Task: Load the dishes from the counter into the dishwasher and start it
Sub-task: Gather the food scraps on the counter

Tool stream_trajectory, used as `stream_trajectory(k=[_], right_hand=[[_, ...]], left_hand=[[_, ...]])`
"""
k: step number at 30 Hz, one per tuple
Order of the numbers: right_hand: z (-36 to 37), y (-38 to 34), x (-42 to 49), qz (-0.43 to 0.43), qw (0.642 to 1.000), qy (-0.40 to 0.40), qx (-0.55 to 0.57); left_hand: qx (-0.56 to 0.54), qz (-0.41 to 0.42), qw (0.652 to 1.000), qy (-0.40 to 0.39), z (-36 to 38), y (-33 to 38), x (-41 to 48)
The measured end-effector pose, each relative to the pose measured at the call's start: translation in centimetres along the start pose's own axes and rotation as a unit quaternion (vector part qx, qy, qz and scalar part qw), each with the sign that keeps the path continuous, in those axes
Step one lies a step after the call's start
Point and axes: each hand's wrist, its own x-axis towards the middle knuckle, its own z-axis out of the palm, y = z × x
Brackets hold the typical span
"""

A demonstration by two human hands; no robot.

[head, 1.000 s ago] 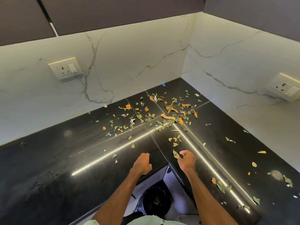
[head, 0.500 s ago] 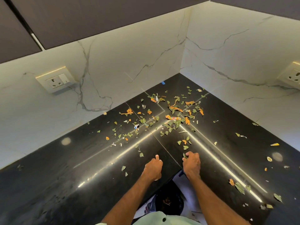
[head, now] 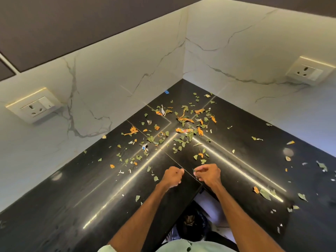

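Observation:
A black L-shaped counter (head: 78,193) fills the corner, strewn with green leaf bits and orange scraps (head: 183,124). No dishes or dishwasher are in view. My left hand (head: 171,176) hovers as a closed fist over the counter's inner corner, and whether anything is inside it cannot be seen. My right hand (head: 207,174) is beside it, fingers curled, pinching a small green leaf piece (head: 195,170) at its fingertips.
White marble walls meet behind the counter, with a socket (head: 35,106) on the left wall and a socket (head: 307,70) on the right. Dark cabinets hang above. A black bin (head: 190,220) stands on the floor below the inner corner. More scraps (head: 264,193) lie at right.
The view has tilted and moved closer to the corner. Both hands have lifted slightly over the counter edge, and my right hand now pinches a leaf piece.

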Motion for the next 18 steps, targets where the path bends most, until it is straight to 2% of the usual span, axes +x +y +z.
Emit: stream_trajectory(k=[2, 5, 7, 9, 14, 18], right_hand=[[-1.0, -1.4, 0.0, -0.036, 0.999, 0.001, -0.008], [-2.3, -3.0, -0.9, -0.092, 0.995, -0.021, -0.017], [-3.2, -2.8, -1.4, -0.115, 0.993, -0.006, -0.038], [-4.5, -1.8, -1.9, -0.101, 0.994, 0.019, -0.033], [-9.1, 3.2, -2.4, -0.051, 0.997, 0.049, 0.044], [-13.5, 9.0, -2.9, 0.005, 0.982, 0.178, 0.063]], left_hand=[[-0.216, -0.054, 0.974, -0.038, 0.0, 2.0, -0.4], [-0.356, -0.054, 0.930, -0.080, 1.4, 4.7, -0.9], [-0.372, -0.038, 0.924, -0.083, 3.1, 6.3, -1.1], [-0.372, -0.030, 0.923, -0.089, 5.2, 7.7, -1.4], [-0.349, -0.047, 0.933, -0.077, 10.1, 9.5, -0.5], [-0.317, -0.044, 0.945, -0.067, 13.8, 10.8, 0.9]])
